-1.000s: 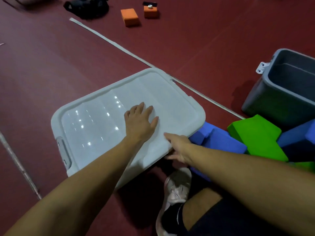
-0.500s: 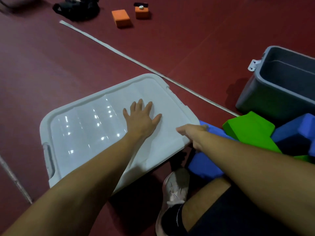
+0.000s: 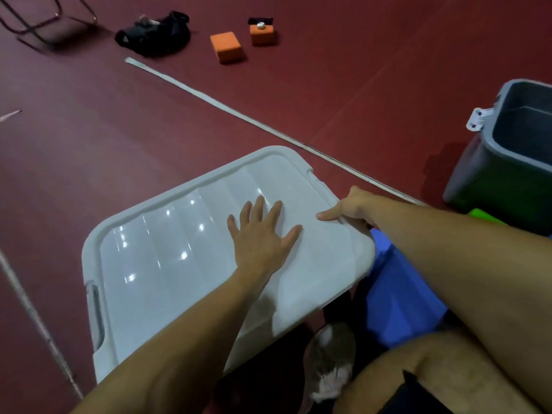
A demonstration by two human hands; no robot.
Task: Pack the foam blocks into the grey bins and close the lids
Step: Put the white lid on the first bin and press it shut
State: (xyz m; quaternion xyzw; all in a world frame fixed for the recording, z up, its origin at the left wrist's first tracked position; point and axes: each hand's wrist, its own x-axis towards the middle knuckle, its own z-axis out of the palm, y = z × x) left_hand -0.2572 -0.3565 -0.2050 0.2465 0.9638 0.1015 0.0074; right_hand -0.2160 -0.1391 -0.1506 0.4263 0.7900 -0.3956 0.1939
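I see the pale grey plastic bin lid (image 3: 209, 258) lying nearest me on the dark red floor (image 3: 89, 130). My left hand (image 3: 260, 237) lies flat on its middle; my right hand (image 3: 349, 209) is at its right edge. The blue foam block (image 3: 397, 294) lies right of the lid, the open grey plastic bin (image 3: 507, 162) farther right. Two orange foam blocks (image 3: 226, 46) sit far behind, with the black bag (image 3: 155, 34) to their left.

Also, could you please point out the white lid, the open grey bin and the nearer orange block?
white lid (image 3: 167, 264), head view, glossy top panel
open grey bin (image 3: 490, 174), head view, outer side wall
nearer orange block (image 3: 226, 46), head view, top face
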